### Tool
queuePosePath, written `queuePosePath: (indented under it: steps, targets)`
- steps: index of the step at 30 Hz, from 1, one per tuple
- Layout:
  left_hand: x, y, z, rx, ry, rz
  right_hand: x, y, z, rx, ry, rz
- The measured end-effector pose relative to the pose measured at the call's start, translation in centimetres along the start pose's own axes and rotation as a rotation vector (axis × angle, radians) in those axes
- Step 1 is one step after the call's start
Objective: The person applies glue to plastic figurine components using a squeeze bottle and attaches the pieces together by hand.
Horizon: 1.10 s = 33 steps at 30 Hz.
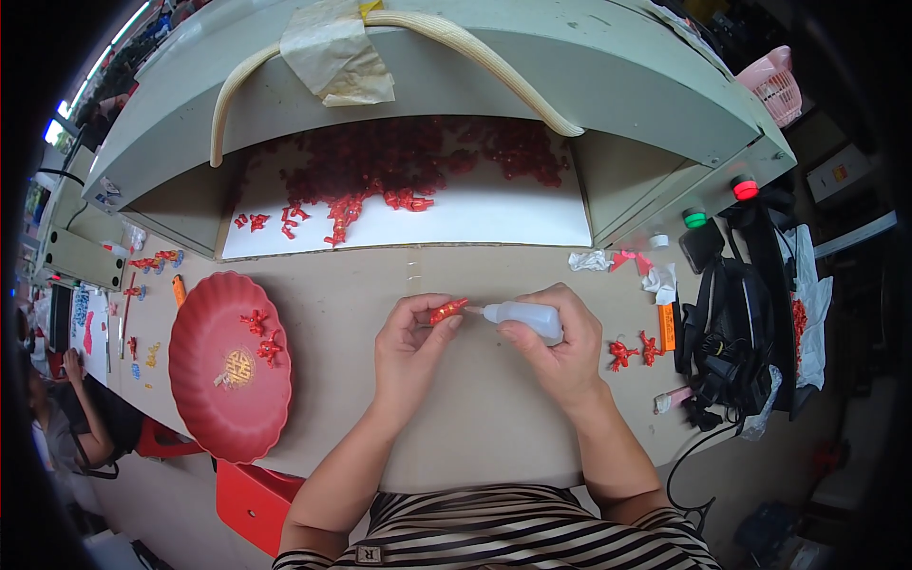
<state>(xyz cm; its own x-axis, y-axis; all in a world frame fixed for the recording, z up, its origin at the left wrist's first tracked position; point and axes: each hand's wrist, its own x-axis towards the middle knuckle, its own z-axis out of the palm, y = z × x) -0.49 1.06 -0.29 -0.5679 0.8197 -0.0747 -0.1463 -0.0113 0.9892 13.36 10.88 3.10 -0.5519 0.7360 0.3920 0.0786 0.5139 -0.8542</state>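
Note:
Between the thumb and fingers of my left hand (410, 344) is a small red figurine (448, 311) with gold detail, lying sideways. My right hand (562, 347) grips a translucent white squeeze bottle (527, 318), tipped to the left. Its thin nozzle reaches the figurine's right end; whether it touches I cannot tell. Both hands are over the middle of the beige table. To the right of my right hand, two red figurines (623, 355) lie on the table. A red scalloped bowl (192, 366) on the left holds two more red figurines (269, 349).
Ahead stands a grey cabinet (532, 71) with many red figurines (347, 214) on a white sheet inside its opening. To the right are an orange box (667, 328), crumpled tissue (659, 282) and a black bag (727, 318). A red stool (252, 503) stands below left; another person (85, 427) sits far left.

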Motion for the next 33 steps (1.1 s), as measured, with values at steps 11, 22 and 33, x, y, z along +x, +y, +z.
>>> queuePosePath:
  steps: [11, 22, 33]
  targets:
    - [0.0, 0.0, 0.0, -0.002, 0.0, 0.003, 0.0, 0.1, 0.1, -0.008, 0.018, -0.033]
    - [0.0, -0.2, 0.1, 0.012, 0.003, 0.001, 0.0, 0.7, 0.3, -0.046, 0.01, -0.087]
    - [0.1, 0.2, -0.7, -0.08, 0.003, -0.012, 0.9, 1.1, -0.8, 0.36, 0.064, 0.289]
